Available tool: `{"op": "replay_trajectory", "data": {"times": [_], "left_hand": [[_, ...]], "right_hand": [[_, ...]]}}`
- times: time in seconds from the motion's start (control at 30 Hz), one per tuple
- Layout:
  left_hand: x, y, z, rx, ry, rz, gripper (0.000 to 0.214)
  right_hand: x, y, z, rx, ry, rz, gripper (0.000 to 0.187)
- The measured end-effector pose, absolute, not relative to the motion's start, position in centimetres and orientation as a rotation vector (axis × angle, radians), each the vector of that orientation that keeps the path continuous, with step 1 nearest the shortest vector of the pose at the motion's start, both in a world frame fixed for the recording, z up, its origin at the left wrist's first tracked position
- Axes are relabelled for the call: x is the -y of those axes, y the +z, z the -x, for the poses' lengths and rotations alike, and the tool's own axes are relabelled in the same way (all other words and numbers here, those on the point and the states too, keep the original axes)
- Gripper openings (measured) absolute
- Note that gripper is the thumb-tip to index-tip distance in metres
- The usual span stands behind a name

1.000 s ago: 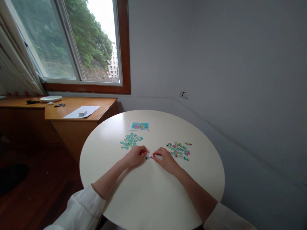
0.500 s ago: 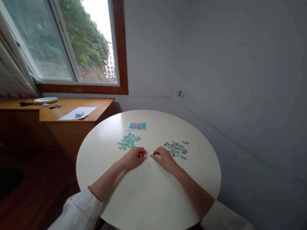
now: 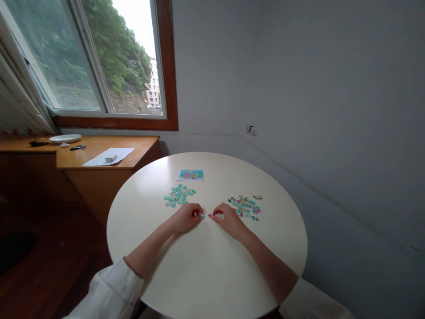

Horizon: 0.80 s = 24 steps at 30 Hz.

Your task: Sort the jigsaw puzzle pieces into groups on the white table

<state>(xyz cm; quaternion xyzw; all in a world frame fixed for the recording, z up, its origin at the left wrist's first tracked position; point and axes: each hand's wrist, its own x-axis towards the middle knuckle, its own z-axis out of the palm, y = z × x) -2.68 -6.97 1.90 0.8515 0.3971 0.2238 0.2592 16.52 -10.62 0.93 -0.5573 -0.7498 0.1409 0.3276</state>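
Two small puzzle pieces are being held low over the round table point(image 3: 206, 274), one per hand. A teal piece point(image 3: 202, 216) is being pinched by the left hand point(image 3: 186, 217), and a pink piece point(image 3: 210, 215) by the right hand point(image 3: 229, 220); both are sitting at table centre, approx. between the two piles. The pieces are being kept just apart, tips nearly touching.

Vs. a sec ago, the pieces are being held w/ a slight gap where they were closer together, and the view is being shifted a little. As a judgement: a fit is being tried or re-aligned, not yet locked.

A teal pile point(image 3: 179, 195) is lying beyond the left hand, a mixed pile point(image 3: 245, 207) beside the right hand, w/ one stray piece point(image 3: 256, 197) near it. A reference card point(image 3: 190, 175) is lying farther back; its print is too small to be read. No brands or writing are being made out anywhere. A desk point(image 3: 99, 159) w/ a paper sheet point(image 3: 108, 156) and plate point(image 3: 65, 138) is standing at left under the window.
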Motion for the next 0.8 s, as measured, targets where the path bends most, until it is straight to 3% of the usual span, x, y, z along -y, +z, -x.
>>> {"op": "replay_trajectory", "data": {"times": [0.67,0.8], "left_hand": [[7.5,2.8,2.4,-1.115,0.579,-2.265,0.018],[7.7,3.0,2.5,-1.077,0.572,-2.281,0.018]], "right_hand": [[10.7,1.1,-16.2,1.865,0.532,1.366,0.003],[10.5,0.8,-16.3,1.854,0.477,1.342,0.009]]}}
